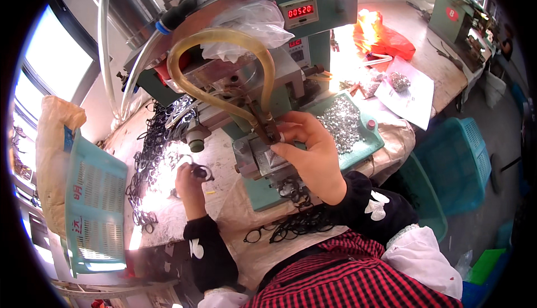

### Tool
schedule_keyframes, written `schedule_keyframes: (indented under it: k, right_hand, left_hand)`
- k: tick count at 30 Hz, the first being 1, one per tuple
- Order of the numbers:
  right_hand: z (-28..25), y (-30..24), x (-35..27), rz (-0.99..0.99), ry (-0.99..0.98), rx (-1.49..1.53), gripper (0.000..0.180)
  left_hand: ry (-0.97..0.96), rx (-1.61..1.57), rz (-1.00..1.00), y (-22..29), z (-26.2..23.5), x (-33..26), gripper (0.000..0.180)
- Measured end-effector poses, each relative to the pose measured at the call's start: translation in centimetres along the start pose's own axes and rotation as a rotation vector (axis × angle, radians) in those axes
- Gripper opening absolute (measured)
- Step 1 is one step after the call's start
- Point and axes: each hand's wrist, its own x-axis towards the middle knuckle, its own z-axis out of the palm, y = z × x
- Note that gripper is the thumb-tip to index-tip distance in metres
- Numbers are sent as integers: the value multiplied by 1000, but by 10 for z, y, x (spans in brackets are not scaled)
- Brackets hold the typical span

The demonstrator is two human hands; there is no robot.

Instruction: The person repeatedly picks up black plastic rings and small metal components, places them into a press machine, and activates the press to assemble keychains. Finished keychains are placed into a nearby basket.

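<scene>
My left hand [191, 189], closed, holds a black eyeglass frame [207, 172] above the worktable, left of a green machine [321, 14]. My right hand [314, 154] is at the front of the machine, its thumb and fingers pinched together beside a dark metal fixture [266, 129]. What they grip is too small or hidden to make out. A yellowish hose [224, 35] loops down to that fixture. Below it sits a metal block [263, 160] on a green base. Right of my right hand, a green tray [372, 140] holds a heap of small shiny metal parts [342, 123].
Black eyeglass frames pile along the table's left side [148, 168] and lie near my lap [293, 227]. Teal baskets stand at the left [95, 196] and right [447, 168]. A red plastic bag [391, 42] and a white paper [411, 98] lie at the far right.
</scene>
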Motion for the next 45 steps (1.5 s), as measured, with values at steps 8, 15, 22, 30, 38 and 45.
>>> schedule_keyframes:
  k: [8, 15, 22, 30, 38, 45]
  right_hand:
    - [-70, 7, 16, -494, -129, -946, 27]
    - [-153, 60, 19, -470, 131, -1333, 14]
    - [-137, 59, 47, -672, -283, -1425, 14]
    - [-147, 54, 34, -335, 227, -909, 10]
    - [-118, 53, 28, -346, 114, -830, 15]
    - [-127, 41, 10, -184, 196, -738, 12]
  left_hand:
    - [-782, 537, 896, 68, 127, -96, 10]
    - [-796, 812, 1097, 65, 165, -98, 36]
    - [-789, 792, 1078, 55, 157, -103, 40]
    - [32, 1108, 1040, 64, 71, -157, 25]
    - [228, 1610, 611, 63, -95, 16, 28]
    - [413, 1729, -405, -17, -146, 104, 61]
